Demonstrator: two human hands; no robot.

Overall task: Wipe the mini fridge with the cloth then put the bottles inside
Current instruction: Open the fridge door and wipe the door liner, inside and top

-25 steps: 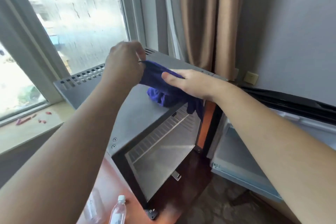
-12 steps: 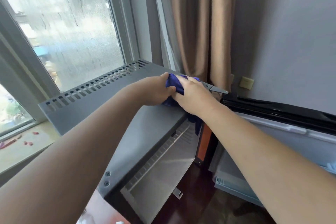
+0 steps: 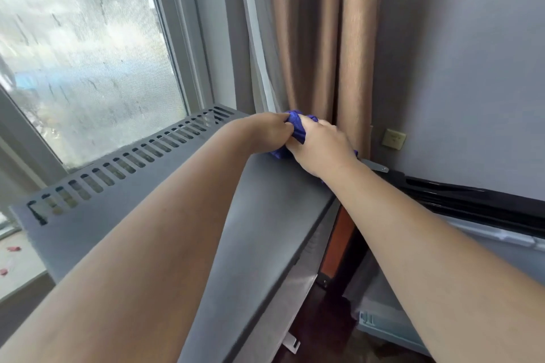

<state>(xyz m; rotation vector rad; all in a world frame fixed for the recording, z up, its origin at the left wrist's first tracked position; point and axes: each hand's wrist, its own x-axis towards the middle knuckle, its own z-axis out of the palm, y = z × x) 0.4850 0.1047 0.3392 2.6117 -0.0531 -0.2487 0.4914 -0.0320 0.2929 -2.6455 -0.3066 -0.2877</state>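
Note:
The grey mini fridge (image 3: 265,215) stands below me with its flat top facing up and a slotted vent strip along the back edge. A bunched blue cloth (image 3: 296,127) sits at the far right corner of that top. My left hand (image 3: 265,130) pinches the cloth from the left. My right hand (image 3: 321,147) grips it from the right and presses it down on the fridge top. The fridge door (image 3: 477,206) hangs open to the right, its black seal facing up. No bottles are in view.
A window (image 3: 88,53) fills the left, with a sill (image 3: 17,262) carrying small red scraps. Tan curtains (image 3: 318,38) hang just behind the cloth, touching the fridge's back corner. A grey wall with a beige socket plate (image 3: 393,138) is at right.
Both hands have slid the cloth from the front middle of the fridge top toward its far right corner. My view has moved closer and higher, and the bottles on the floor have dropped out of sight.

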